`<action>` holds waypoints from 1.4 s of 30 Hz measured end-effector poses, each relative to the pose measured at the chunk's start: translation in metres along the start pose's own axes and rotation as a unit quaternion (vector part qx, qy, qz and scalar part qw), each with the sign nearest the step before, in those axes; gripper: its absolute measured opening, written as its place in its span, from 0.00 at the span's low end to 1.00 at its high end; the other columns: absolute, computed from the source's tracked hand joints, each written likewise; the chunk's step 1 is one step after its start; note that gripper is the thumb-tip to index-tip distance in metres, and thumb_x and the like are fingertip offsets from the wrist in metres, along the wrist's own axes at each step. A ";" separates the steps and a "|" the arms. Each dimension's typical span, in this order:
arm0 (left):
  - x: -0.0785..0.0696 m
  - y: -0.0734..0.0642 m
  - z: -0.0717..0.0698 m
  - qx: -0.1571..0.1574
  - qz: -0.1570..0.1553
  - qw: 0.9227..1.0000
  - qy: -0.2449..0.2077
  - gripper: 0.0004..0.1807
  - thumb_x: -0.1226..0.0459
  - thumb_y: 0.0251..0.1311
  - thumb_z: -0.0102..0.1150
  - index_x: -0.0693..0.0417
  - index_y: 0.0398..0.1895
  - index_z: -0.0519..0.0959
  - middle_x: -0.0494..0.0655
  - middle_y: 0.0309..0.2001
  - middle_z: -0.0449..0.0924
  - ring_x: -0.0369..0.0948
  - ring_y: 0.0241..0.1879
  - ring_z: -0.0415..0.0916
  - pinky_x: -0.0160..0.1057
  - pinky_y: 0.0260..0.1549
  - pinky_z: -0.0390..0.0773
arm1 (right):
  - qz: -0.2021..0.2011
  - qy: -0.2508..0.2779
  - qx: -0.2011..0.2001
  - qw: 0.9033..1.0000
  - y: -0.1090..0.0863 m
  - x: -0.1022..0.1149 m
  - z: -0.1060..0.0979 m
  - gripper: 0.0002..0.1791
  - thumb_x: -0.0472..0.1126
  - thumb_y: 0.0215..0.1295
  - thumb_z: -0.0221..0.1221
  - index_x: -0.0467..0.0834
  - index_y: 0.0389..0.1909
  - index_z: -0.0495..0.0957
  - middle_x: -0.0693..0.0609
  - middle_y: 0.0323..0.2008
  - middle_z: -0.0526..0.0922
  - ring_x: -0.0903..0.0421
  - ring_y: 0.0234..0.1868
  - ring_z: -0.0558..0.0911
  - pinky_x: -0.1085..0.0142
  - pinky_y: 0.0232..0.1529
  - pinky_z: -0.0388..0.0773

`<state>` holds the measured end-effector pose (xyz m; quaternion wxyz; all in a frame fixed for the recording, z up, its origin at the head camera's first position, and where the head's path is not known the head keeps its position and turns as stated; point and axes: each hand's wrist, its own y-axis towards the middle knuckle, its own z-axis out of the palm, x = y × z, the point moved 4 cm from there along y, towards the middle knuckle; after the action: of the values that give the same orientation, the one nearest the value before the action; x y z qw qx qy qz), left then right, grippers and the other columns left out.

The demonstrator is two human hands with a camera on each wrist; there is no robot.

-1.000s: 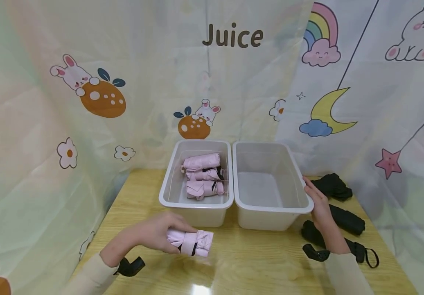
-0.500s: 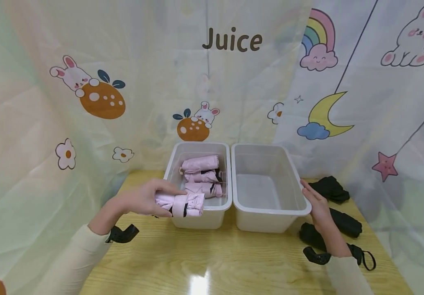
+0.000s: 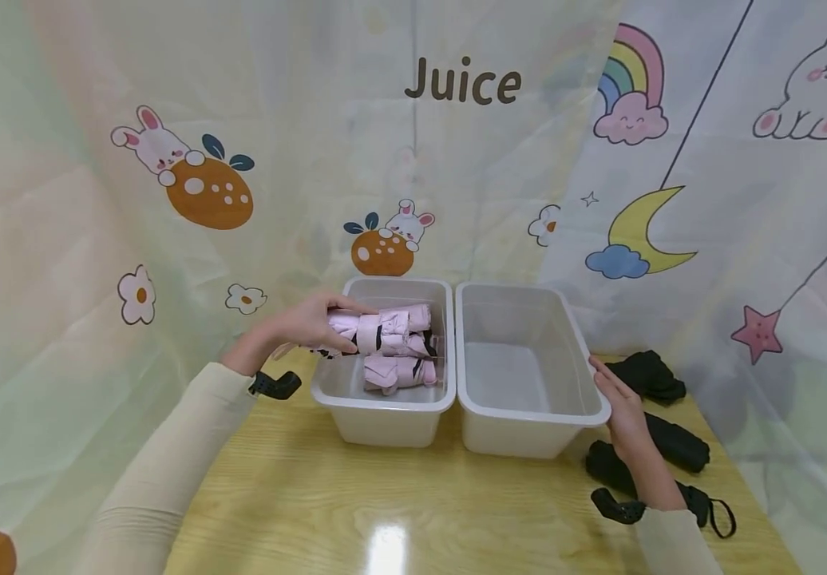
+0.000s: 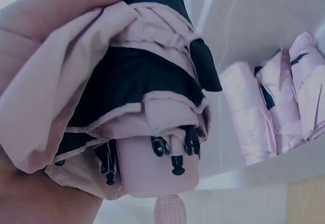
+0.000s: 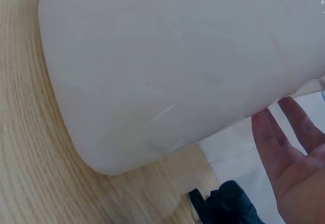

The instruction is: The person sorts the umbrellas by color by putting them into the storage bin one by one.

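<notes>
My left hand (image 3: 309, 323) grips a folded pink umbrella (image 3: 370, 334) above the left white bin (image 3: 385, 406). Rib tips, black lining and a pink wrist loop show on this umbrella (image 4: 147, 117) in the left wrist view. Inside that bin lie several pink umbrellas (image 3: 401, 373), partly hidden behind the held one. At the right white bin (image 3: 528, 415), my right hand (image 3: 623, 407) rests against the outer right side, just under the rim. The right wrist view has its straight fingertips (image 5: 265, 127) at the bin wall (image 5: 152, 71).
Black folded umbrellas lie right of the bins: one bunched (image 3: 646, 375), one rolled (image 3: 678, 442), one with a loop (image 3: 611, 465), partly behind my right forearm. Both bins stand side by side on a wooden table (image 3: 313, 495). A printed curtain (image 3: 298, 184) hangs close behind.
My left hand has carried the pink umbrella from low in front of the left bin up and forward to over its inside. My right hand has stayed at the right bin.
</notes>
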<state>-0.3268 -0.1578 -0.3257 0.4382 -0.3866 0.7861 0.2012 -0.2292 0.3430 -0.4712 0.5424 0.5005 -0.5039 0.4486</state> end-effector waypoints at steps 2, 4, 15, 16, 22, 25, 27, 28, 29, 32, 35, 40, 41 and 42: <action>0.007 0.009 -0.001 -0.002 -0.021 1.000 -0.005 0.33 0.65 0.42 0.78 0.32 0.54 0.82 0.53 0.47 0.77 0.51 0.40 0.74 0.49 0.30 0.82 | 0.006 -0.002 -0.002 1.000 0.000 -0.003 0.000 0.31 0.52 0.74 0.48 0.50 0.75 0.57 0.63 0.66 0.66 0.69 0.52 0.75 0.73 0.43 0.77; 0.013 0.018 0.000 -0.001 -0.029 1.000 0.008 0.33 0.65 0.41 0.79 0.31 0.54 0.82 0.52 0.47 0.76 0.50 0.40 0.74 0.48 0.32 0.81 | 0.012 -0.004 -0.004 1.000 -0.002 -0.006 0.001 0.31 0.52 0.74 0.48 0.50 0.75 0.57 0.62 0.66 0.65 0.70 0.52 0.75 0.73 0.43 0.77; 0.030 0.066 0.016 0.000 -0.001 0.997 0.078 0.33 0.68 0.40 0.79 0.34 0.53 0.83 0.41 0.46 0.81 0.45 0.36 0.74 0.42 0.31 0.79 | 0.002 -0.001 0.007 1.000 -0.006 -0.009 0.001 0.32 0.51 0.75 0.48 0.47 0.75 0.55 0.63 0.66 0.65 0.69 0.52 0.76 0.72 0.43 0.78; 0.031 0.070 0.018 0.001 0.004 0.997 0.080 0.33 0.68 0.40 0.79 0.34 0.53 0.83 0.40 0.46 0.81 0.45 0.36 0.74 0.41 0.31 0.79 | -0.001 -0.002 0.005 1.000 -0.007 -0.008 0.001 0.32 0.51 0.75 0.48 0.47 0.75 0.55 0.63 0.66 0.66 0.69 0.52 0.76 0.72 0.43 0.78; 0.048 0.087 0.031 0.015 -0.004 0.995 0.095 0.33 0.68 0.40 0.79 0.36 0.54 0.83 0.39 0.46 0.81 0.44 0.36 0.73 0.39 0.30 0.78 | 0.006 0.005 0.004 1.000 -0.017 -0.011 0.001 0.30 0.49 0.76 0.47 0.47 0.75 0.57 0.71 0.58 0.71 0.68 0.50 0.77 0.71 0.43 0.78; 0.055 0.094 0.031 -0.002 -0.014 0.993 0.116 0.33 0.68 0.38 0.80 0.35 0.52 0.84 0.37 0.45 0.81 0.43 0.35 0.71 0.38 0.27 0.75 | 0.003 0.010 0.006 1.000 -0.015 -0.012 0.003 0.30 0.49 0.76 0.47 0.47 0.75 0.57 0.70 0.58 0.71 0.67 0.51 0.77 0.69 0.44 0.78; 0.057 0.099 0.031 -0.007 -0.014 0.992 0.124 0.33 0.68 0.37 0.80 0.36 0.52 0.84 0.37 0.45 0.81 0.43 0.35 0.70 0.38 0.27 0.75 | -0.001 0.008 -0.001 1.000 -0.012 -0.011 0.003 0.30 0.50 0.76 0.47 0.47 0.74 0.58 0.68 0.59 0.71 0.67 0.51 0.76 0.70 0.44 0.78; 0.058 0.102 0.031 -0.006 -0.014 0.992 0.124 0.33 0.68 0.37 0.80 0.36 0.52 0.84 0.38 0.46 0.81 0.44 0.35 0.70 0.38 0.27 0.74 | -0.003 0.007 -0.005 1.000 -0.010 -0.010 0.003 0.30 0.50 0.76 0.47 0.47 0.74 0.58 0.68 0.60 0.70 0.67 0.51 0.76 0.70 0.43 0.78; 0.060 0.106 0.032 -0.004 -0.015 0.992 0.125 0.32 0.67 0.37 0.81 0.36 0.51 0.85 0.38 0.46 0.81 0.44 0.35 0.70 0.37 0.27 0.75 | -0.004 0.007 -0.008 1.000 -0.008 -0.010 0.002 0.30 0.50 0.75 0.47 0.47 0.74 0.59 0.67 0.60 0.70 0.67 0.51 0.76 0.70 0.43 0.78; 0.066 0.113 0.033 0.004 -0.013 0.992 0.123 0.33 0.68 0.37 0.81 0.39 0.53 0.84 0.41 0.50 0.81 0.42 0.37 0.71 0.37 0.30 0.75 | -0.003 0.011 -0.007 1.000 -0.004 -0.008 0.001 0.30 0.50 0.75 0.48 0.47 0.74 0.58 0.67 0.61 0.69 0.68 0.51 0.76 0.71 0.43 0.78; 0.075 0.118 0.034 0.002 -0.017 0.992 0.128 0.34 0.68 0.37 0.81 0.42 0.54 0.84 0.42 0.55 0.80 0.40 0.42 0.71 0.36 0.34 0.74 | -0.007 0.013 -0.003 1.000 -0.001 -0.007 0.002 0.30 0.50 0.75 0.48 0.47 0.74 0.58 0.67 0.61 0.69 0.68 0.51 0.76 0.71 0.44 0.78; 0.087 0.124 0.035 -0.011 -0.039 0.984 0.172 0.33 0.62 0.36 0.82 0.35 0.52 0.84 0.40 0.57 0.78 0.40 0.49 0.71 0.37 0.40 0.74 | -0.017 0.018 -0.011 1.000 0.002 -0.006 0.002 0.29 0.50 0.75 0.48 0.47 0.74 0.60 0.68 0.58 0.72 0.66 0.51 0.77 0.70 0.43 0.78; 0.089 0.125 0.036 -0.011 -0.044 0.982 0.182 0.32 0.61 0.36 0.82 0.33 0.52 0.84 0.39 0.56 0.78 0.40 0.50 0.71 0.36 0.42 0.74 | -0.017 0.018 -0.012 1.000 0.002 -0.007 0.002 0.29 0.50 0.75 0.48 0.47 0.74 0.60 0.68 0.58 0.72 0.66 0.51 0.77 0.70 0.42 0.79; 0.090 0.126 0.037 -0.010 -0.048 0.981 0.187 0.32 0.60 0.36 0.82 0.32 0.51 0.84 0.38 0.56 0.78 0.40 0.51 0.71 0.36 0.42 0.74 | -0.017 0.016 -0.012 1.000 0.002 -0.007 0.002 0.29 0.50 0.76 0.48 0.47 0.74 0.59 0.69 0.57 0.72 0.66 0.51 0.77 0.70 0.42 0.79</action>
<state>-0.4337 -0.0942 -0.4245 0.2891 -0.4588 0.8327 0.1117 -0.2320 0.3416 -0.4781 0.5641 0.4951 -0.4922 0.4410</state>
